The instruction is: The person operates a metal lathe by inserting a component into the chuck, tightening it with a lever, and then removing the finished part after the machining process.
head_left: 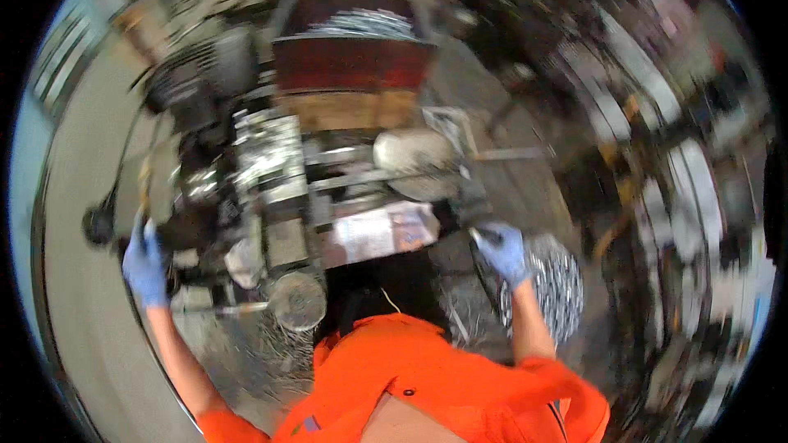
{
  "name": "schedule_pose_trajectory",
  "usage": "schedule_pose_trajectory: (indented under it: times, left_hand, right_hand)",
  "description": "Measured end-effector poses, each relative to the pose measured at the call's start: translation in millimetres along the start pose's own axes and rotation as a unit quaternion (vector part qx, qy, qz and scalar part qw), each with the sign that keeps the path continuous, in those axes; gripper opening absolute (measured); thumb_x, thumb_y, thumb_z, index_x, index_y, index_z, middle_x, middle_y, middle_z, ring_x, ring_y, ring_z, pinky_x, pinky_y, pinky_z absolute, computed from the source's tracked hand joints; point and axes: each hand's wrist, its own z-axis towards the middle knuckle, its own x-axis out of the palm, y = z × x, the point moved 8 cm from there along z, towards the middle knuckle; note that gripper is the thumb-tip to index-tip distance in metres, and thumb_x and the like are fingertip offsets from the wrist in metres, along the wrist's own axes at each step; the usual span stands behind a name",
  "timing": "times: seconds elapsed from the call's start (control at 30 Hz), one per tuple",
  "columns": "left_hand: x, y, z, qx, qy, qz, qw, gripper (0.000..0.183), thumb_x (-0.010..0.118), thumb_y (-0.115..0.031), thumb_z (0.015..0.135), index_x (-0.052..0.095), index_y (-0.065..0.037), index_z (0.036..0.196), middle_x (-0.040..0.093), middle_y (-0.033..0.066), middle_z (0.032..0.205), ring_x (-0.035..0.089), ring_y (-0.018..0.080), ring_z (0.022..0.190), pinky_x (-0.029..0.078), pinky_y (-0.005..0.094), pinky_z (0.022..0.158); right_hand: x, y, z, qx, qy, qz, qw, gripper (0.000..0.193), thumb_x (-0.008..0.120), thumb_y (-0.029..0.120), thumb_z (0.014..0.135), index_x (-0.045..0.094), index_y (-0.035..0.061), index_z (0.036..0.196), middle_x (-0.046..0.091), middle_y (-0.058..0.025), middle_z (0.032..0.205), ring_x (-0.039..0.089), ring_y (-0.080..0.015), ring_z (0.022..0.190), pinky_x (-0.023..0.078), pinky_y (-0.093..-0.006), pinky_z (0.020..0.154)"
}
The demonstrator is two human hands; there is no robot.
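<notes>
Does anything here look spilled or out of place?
Yes: thin metal bits lie strewn about below the round disc on the person's left. That looks like spillage, since the shiny pieces beside the right hand form one compact, rounded mass. The picture is too blurred to judge damage.

Cluttered metal workshop (grimy, too), dark-red rectangular bin [353, 66], silvery slender metal pieces [365, 23] inside, blocky grey metal machine [286, 241]

Dark item [491, 237] in right grip [504, 254]: blurred, unclear.
</notes>
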Motion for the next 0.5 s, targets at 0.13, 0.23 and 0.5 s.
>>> schedule_pose_trajectory:
  times: [0.13, 0.23, 0.5]
  left_hand:
    - [-13, 20, -14, -0.14, -0.008, -0.08, 0.987, 0.055, 0.048, -0.043, 0.095, 0.049, -0.002, 0.132, 0.057, 0.0159, 0.125, 0.056, 0.0249, 0.11, 0.043, 0.0344, 0.093]
    - [-16, 31, -58, -0.193, -0.108, -0.134, 0.966, 0.054, 0.048, -0.044, 0.095, 0.056, 0.001, 0.124, 0.065, 0.014, 0.101, 0.058, 0.0178, 0.077, 0.048, 0.0295, 0.067]
    - [111, 45, -149, -0.183, 0.216, -0.003, 0.959, 0.053, 0.051, -0.047, 0.092, 0.068, 0.003, 0.096, 0.07, 0.0111, 0.084, 0.062, 0.0178, 0.069, 0.047, 0.0322, 0.065]
  right_hand:
    - [-49, -100, -26, 0.159, -0.034, 0.018, 0.986, 0.033, 0.072, 0.031, 0.078, 0.069, -0.0006, 0.087, 0.069, -0.0159, 0.089, 0.067, -0.0253, 0.079, 0.051, -0.0336, 0.072]
    - [-100, -189, -63, 0.251, -0.117, 0.011, 0.961, 0.037, 0.072, 0.034, 0.077, 0.07, 0.0002, 0.091, 0.07, -0.0155, 0.091, 0.067, -0.0247, 0.082, 0.051, -0.0329, 0.076]
    - [-88, -297, -141, 0.448, 0.097, -0.189, 0.868, 0.056, 0.065, 0.056, 0.07, 0.071, 0.008, 0.098, 0.068, -0.0171, 0.1, 0.064, -0.032, 0.096, 0.048, -0.0361, 0.087]
